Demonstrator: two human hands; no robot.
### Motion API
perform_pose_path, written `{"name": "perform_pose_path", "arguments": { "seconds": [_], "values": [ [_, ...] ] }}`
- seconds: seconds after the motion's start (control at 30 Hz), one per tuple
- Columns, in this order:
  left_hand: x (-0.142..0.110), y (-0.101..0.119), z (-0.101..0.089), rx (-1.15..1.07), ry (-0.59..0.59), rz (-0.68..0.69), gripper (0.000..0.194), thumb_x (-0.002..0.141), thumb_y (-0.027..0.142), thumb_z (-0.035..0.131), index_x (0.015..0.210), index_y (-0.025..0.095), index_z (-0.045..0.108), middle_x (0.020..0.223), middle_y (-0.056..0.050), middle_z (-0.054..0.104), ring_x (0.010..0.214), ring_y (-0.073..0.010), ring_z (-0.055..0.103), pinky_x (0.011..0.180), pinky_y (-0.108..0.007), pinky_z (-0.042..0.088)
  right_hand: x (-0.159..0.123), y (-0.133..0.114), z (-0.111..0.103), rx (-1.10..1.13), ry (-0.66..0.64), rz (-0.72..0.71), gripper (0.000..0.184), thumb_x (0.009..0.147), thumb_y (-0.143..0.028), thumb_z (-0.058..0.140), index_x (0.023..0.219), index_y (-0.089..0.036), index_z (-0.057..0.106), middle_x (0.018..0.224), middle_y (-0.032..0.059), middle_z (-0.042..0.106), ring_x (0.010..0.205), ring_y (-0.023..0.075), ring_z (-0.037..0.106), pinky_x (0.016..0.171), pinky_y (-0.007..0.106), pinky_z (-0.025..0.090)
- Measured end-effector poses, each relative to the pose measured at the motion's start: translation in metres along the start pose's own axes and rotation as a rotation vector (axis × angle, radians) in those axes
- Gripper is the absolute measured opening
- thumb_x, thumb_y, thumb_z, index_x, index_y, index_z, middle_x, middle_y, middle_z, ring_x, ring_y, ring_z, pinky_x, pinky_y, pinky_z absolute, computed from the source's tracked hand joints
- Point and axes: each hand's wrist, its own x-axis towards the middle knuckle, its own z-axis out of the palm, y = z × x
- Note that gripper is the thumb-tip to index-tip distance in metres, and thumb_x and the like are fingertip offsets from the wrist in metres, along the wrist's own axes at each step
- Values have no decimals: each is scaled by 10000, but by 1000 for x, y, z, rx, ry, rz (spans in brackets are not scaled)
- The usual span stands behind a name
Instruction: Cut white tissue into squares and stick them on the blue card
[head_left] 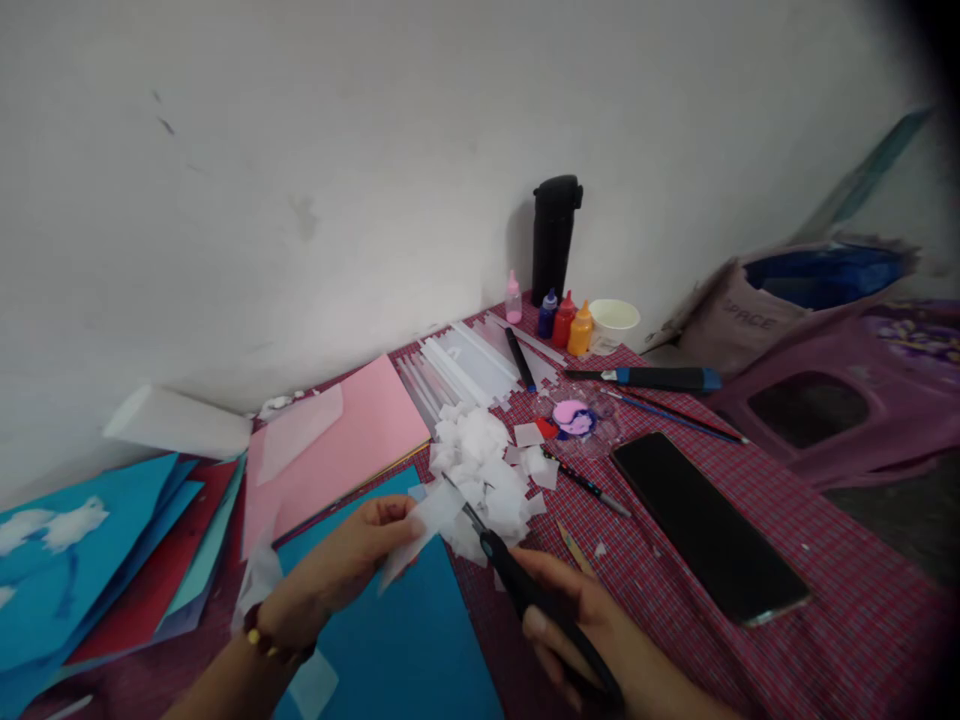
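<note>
- Black scissors [511, 575] are gripped by the right hand [592, 610], fingers wrapped round the handles, above the near part of the tabletop [847, 590]
- Pinched between thumb and fingertips of the left hand [360, 545], a thin white sheet [431, 515] is held over the blue sheet [390, 640], its edge beside the blades; whether it is touched by them cannot be told
- White cut pieces [472, 440] are heaped just beyond, around the tabletop's middle
- Pink paper [345, 430] is laid by the wall-side edge, partly covered by a translucent piece [304, 430]
- Near the right edge, a dark phone [709, 525] is laid flat
- At the far corner, a black flask [553, 240] is stood upright behind blue [548, 316], red [564, 322] and orange bottles [580, 330], a pale bowl [615, 318] set beside them
</note>
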Motion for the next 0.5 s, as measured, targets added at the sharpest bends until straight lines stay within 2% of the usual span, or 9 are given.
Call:
{"name": "perform_pose_path", "arguments": {
  "seconds": [0.1, 0.17, 0.27, 0.4, 0.5],
  "values": [
    [-1, -6, -1, -31, 51, 32, 325, 696, 378, 747, 626, 173, 506, 495, 54, 483, 420, -58, 357, 433, -200, 251, -2, -2, -4, -20, -20, -33, 741, 710, -607, 664, 1307, -207, 486, 599, -48, 501, 433, 76, 419, 406, 187, 353],
    [-1, -4, 0, -28, 95, 92, 316, 697, 380, 742, 640, 169, 514, 520, 46, 514, 439, -63, 382, 447, -201, 267, -6, -2, -8, -39, -31, -64, 785, 697, -670, 635, 1318, -212, 488, 734, 19, 582, 582, 133, 546, 560, 260, 450],
    [0, 3, 3, -10, 170, 190, 296, 696, 373, 732, 651, 162, 530, 576, 22, 568, 487, -76, 445, 478, -200, 311, -9, 1, -14, -51, -69, -57, 787, 720, -687, 596, 1348, -230, 469, 867, 69, 623, 774, 203, 607, 746, 340, 450],
    [4, 12, 6, -82, 267, 296, 257, 685, 318, 734, 675, 168, 526, 673, 10, 630, 579, -91, 536, 562, -196, 396, -10, 5, -16, 20, -164, -1, 775, 746, -659, 595, 1382, -251, 424, 887, 59, 623, 782, 196, 595, 736, 328, 419],
    [5, 11, 8, -104, 274, 326, 259, 682, 325, 734, 691, 166, 530, 726, -4, 655, 625, -103, 565, 607, -204, 421, -10, 1, -14, 1, -193, 38, 790, 729, -661, 617, 1383, -262, 424, 938, 57, 608, 773, 176, 574, 695, 297, 401]
  ]
}}
